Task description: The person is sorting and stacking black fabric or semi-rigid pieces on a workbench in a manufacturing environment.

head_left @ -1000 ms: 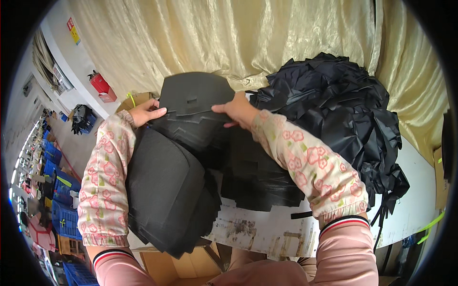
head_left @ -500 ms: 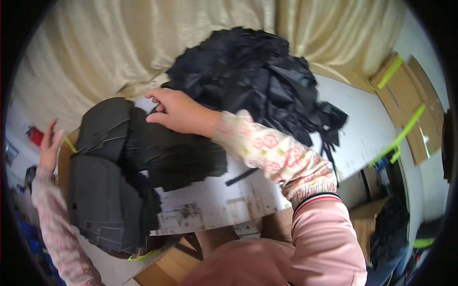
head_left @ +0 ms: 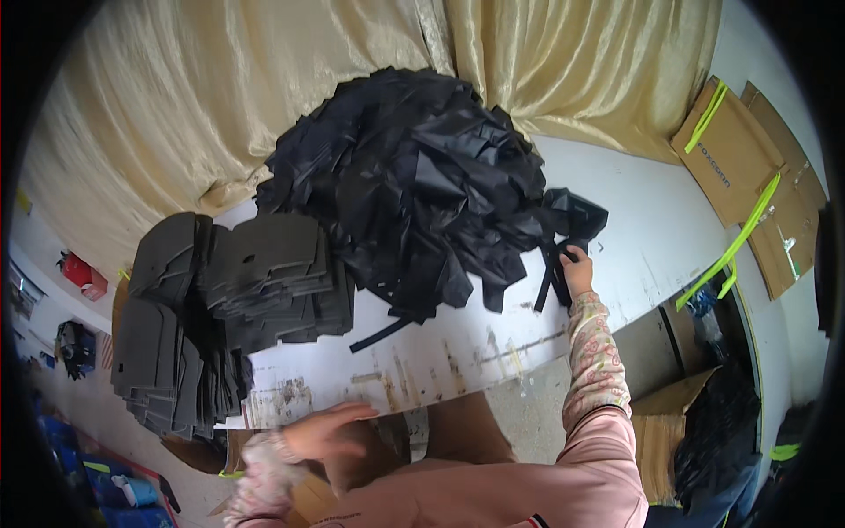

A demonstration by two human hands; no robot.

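At the right end of the heap, my right hand (head_left: 578,269) has its fingers curled on a black strap (head_left: 562,280). The strap hangs down beside a loose fold of shiny black fabric (head_left: 576,213). My left hand (head_left: 330,431) is low at the table's front edge, fingers stretched out and holding nothing. A large heap of black fabric pieces (head_left: 414,176) covers the middle of the white table (head_left: 642,229). To its left stand stacks of dark grey, round-cornered sheets (head_left: 264,251), with more sheets (head_left: 150,343) piled at the table's left end.
A single black strip (head_left: 378,336) lies in front of the heap. Gold curtains (head_left: 264,79) hang behind the table. Flattened cardboard (head_left: 731,163) with yellow-green tape leans at the right. Below it, an open carton (head_left: 660,431) stands beside dark material (head_left: 717,440).
My right hand has gone from above the grey sheets to the strap at the right. My left hand has come from the far left to the front edge. The view has shifted.
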